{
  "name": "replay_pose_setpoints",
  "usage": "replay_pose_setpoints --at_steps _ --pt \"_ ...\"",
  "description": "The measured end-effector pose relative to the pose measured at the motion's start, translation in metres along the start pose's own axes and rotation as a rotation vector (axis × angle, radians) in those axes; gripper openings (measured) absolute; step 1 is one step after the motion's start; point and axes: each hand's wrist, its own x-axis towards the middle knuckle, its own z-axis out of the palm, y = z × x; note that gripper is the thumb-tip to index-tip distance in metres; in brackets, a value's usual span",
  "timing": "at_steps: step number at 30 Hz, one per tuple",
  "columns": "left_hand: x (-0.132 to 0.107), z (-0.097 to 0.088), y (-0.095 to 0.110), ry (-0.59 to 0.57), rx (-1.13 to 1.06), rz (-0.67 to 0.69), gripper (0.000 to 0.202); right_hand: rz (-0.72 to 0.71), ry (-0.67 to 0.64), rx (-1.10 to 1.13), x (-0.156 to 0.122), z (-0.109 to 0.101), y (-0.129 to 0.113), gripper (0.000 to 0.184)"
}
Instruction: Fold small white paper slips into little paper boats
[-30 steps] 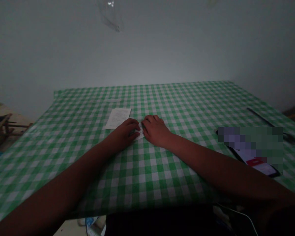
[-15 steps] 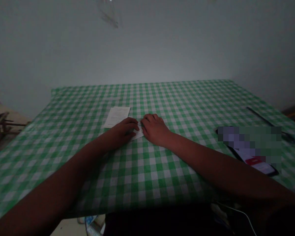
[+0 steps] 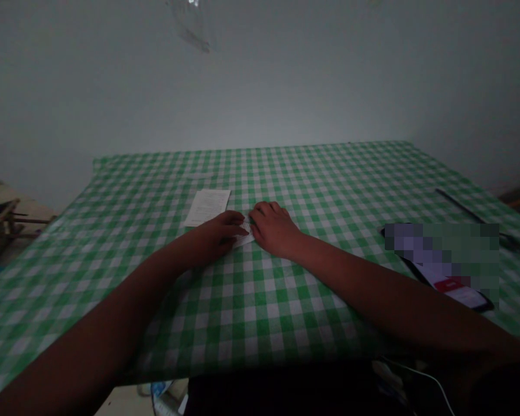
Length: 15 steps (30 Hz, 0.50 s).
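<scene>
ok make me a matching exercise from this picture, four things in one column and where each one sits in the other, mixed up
Things:
1. small white paper
2. printed sheet
3. phone
4. long dark stick

Places:
A. far right of the table, beyond the phone
B. lying flat just behind the left hand
C. right side of the table, screen lit
D. pressed between both hands, with the right hand on its other side

Pairs: 1-D, 2-B, 3-C, 4-A

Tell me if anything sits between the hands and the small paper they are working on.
Nothing visible does: the left hand and right hand both press directly on the small folded paper.
</scene>
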Motion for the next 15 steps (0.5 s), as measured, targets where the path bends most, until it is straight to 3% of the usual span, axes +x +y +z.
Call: replay_pose_setpoints --at_steps 8,15 --pt "-0.002 -0.004 0.008 -0.105 0.242 -0.119 0.034 0.011 0.000 0.012 -0.001 0.001 0.001 0.029" --pt "-0.013 -0.018 0.016 -0.030 0.278 -0.156 0.022 -0.004 -0.022 0.009 0.000 0.000 0.003 0.030"
